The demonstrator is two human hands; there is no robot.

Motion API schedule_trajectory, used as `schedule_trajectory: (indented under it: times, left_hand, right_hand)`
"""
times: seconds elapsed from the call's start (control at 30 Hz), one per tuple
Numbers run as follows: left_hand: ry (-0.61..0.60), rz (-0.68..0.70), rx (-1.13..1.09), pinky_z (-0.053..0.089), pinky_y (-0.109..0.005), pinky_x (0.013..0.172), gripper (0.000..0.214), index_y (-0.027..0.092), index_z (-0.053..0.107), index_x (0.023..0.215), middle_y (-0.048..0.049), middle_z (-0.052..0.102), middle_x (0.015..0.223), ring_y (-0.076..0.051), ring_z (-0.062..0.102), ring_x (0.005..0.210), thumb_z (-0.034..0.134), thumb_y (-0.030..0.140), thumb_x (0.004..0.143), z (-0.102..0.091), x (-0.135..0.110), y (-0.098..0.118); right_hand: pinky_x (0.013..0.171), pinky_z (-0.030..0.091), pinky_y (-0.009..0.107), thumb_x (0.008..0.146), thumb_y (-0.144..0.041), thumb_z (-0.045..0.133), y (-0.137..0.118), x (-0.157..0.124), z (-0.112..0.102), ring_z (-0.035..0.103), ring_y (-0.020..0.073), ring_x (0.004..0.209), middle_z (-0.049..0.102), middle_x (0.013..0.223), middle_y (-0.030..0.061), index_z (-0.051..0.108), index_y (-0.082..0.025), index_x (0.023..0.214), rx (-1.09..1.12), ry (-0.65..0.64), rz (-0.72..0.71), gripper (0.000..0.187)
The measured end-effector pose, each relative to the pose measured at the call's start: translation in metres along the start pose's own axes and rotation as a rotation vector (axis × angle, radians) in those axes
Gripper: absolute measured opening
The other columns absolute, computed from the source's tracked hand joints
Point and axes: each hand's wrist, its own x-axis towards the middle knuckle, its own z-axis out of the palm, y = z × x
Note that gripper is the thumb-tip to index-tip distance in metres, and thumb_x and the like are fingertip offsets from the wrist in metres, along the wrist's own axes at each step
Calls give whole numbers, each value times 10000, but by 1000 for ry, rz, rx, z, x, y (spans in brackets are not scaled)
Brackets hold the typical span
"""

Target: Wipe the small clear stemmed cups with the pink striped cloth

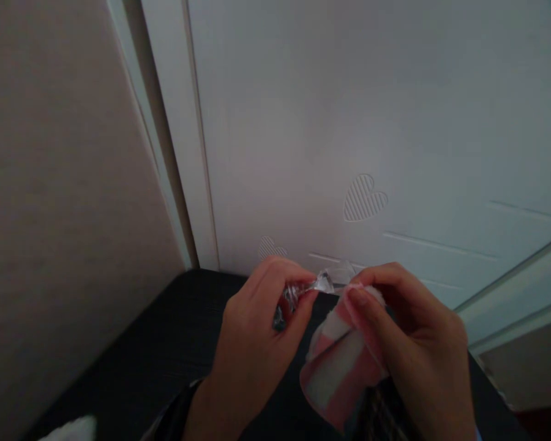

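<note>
My left hand (261, 331) is closed, thumb and fingers pinching crinkled clear plastic (324, 282). More of this plastic is bunched inside the palm, partly hidden. A thin transparent part of it stretches across to my right fingertips; I cannot tell whether they grip it too. My right hand (408, 331) pinches the top edge of a soft, fuzzy pink-and-white striped cloth (340, 367). The cloth hangs folded below the fingers, between both hands, and its exact kind does not show.
A black surface (151, 343) lies beneath the hands. Behind it stands a white panel (294, 141) with embossed hearts and lines. A beige wall (73, 184) rises on the left. Something white and fluffy (76, 429) pokes in at the bottom left edge.
</note>
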Motion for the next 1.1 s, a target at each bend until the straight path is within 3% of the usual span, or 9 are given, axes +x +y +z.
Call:
schedule_trajectory:
  times: [0.1, 0.3, 0.4, 0.6, 0.77, 0.9, 1.1]
  left_hand:
    - [16, 55, 24, 510, -233, 624, 110, 211, 659, 878, 19, 713, 795, -120, 639, 630, 688, 105, 865, -2, -2, -2]
    - [-26, -43, -56, 502, -217, 578, 66, 215, 704, 823, 40, 717, 684, -109, 640, 570, 735, 160, 843, -5, -3, 1]
    - [-32, -174, -240, 492, -194, 530, 66, 208, 710, 794, 44, 690, 628, -102, 629, 541, 748, 159, 815, -7, -1, 6]
    - [-179, -551, -722, 385, -146, 378, 138, 178, 653, 753, 37, 656, 552, -83, 574, 428, 750, 248, 823, -8, 6, 3]
    - [-310, -685, -976, 299, -108, 324, 212, 176, 597, 727, 54, 616, 515, -53, 502, 367, 743, 294, 827, -3, 7, -1]
    - [-273, -612, -934, 310, -109, 328, 197, 198, 575, 776, 73, 611, 536, -48, 487, 368, 711, 309, 866, -1, 6, 1]
    - [-69, -267, -394, 490, -177, 541, 153, 228, 662, 899, 62, 655, 729, -87, 597, 598, 762, 163, 803, 1, 0, 3]
  right_hand:
    - [600, 456, 221, 909, -209, 678, 1, 1, 1, 613, 114, 684, 661, 759, -50, 691, -263, 836, 20, -4, -28, 92]
    - [585, 447, 205, 905, -205, 684, 2, 1, -2, 618, 102, 671, 673, 755, -59, 705, -278, 838, 22, -4, -18, 102]
    - [584, 443, 194, 900, -201, 691, -1, -2, -4, 613, 93, 672, 665, 758, -70, 702, -291, 841, 50, -4, -14, 108]
    - [614, 465, 198, 900, -156, 669, -1, -2, -3, 622, 100, 714, 652, 788, -63, 688, -290, 862, 108, -41, -55, 141]
    - [612, 460, 185, 891, -123, 670, 4, -1, -4, 618, 87, 712, 656, 810, -78, 680, -309, 907, 110, -61, -40, 188]
    - [604, 449, 186, 904, -137, 665, 4, -3, -3, 608, 81, 701, 649, 801, -81, 672, -304, 906, 91, -51, -67, 168]
    - [628, 462, 202, 911, -172, 675, 6, -2, 0, 608, 92, 715, 641, 781, -75, 663, -285, 869, 82, -37, -66, 121]
